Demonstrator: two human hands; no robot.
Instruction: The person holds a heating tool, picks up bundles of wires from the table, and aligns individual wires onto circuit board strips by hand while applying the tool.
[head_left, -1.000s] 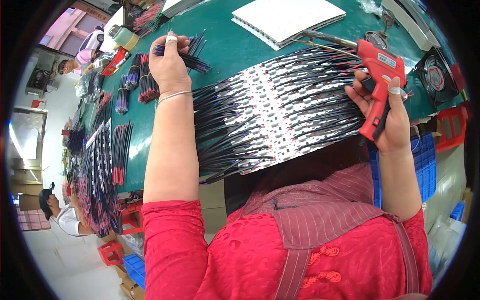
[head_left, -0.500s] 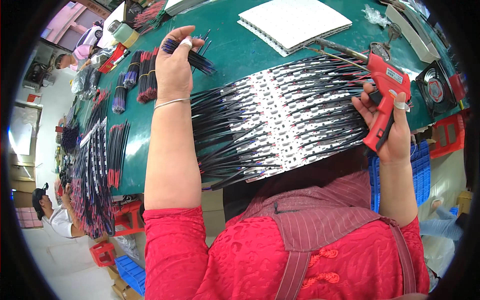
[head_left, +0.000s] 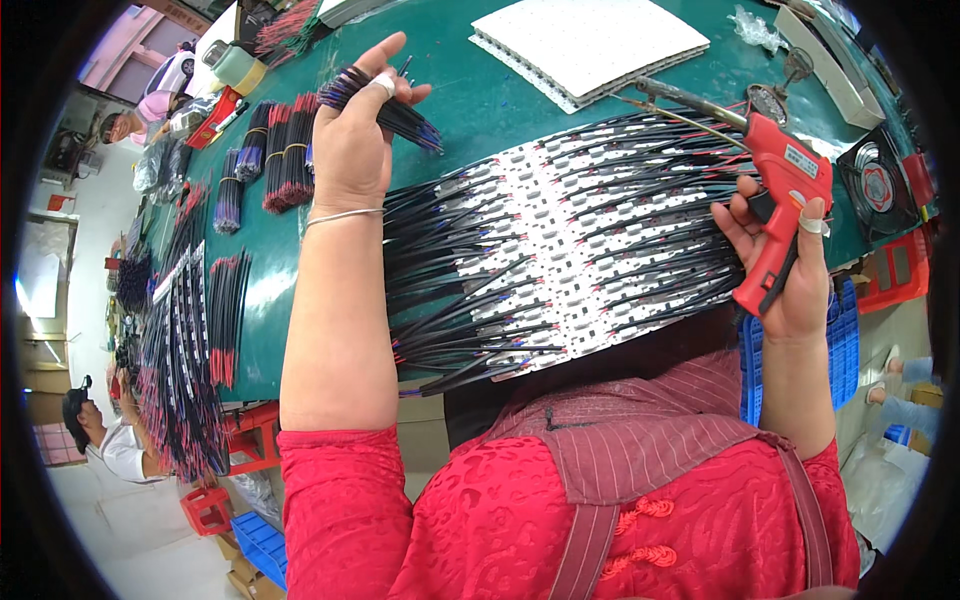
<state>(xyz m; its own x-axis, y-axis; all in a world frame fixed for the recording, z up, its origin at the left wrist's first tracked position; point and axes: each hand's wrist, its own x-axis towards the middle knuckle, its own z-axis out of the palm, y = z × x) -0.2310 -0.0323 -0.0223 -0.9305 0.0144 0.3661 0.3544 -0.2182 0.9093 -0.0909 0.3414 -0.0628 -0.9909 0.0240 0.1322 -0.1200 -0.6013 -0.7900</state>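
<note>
A bundle of short dark wires [head_left: 405, 125] with bluish ends lies in the grip of my left hand [head_left: 355, 150], raised over the far left of the table. White tape wraps one of its fingers. My right hand [head_left: 790, 260] is closed round the handle of a red soldering gun [head_left: 790, 170]. The gun's metal tip points left, above the far edge of a white circuit board panel [head_left: 565, 255]. Rows of black wires [head_left: 660, 215] stick out from the panel on both sides, some with red or blue ends.
Tied wire bundles [head_left: 290, 155] and loose red-ended wires [head_left: 228, 320] lie on the green table [head_left: 440, 90] at left. White panels [head_left: 590, 45] are stacked at the back. A small black fan [head_left: 875, 185] stands at right. Co-workers [head_left: 115, 430] are at far left.
The soldering gun and my right hand have shifted slightly right. My left hand has turned a little and some fingers have spread, with the wire bundle still in it.
</note>
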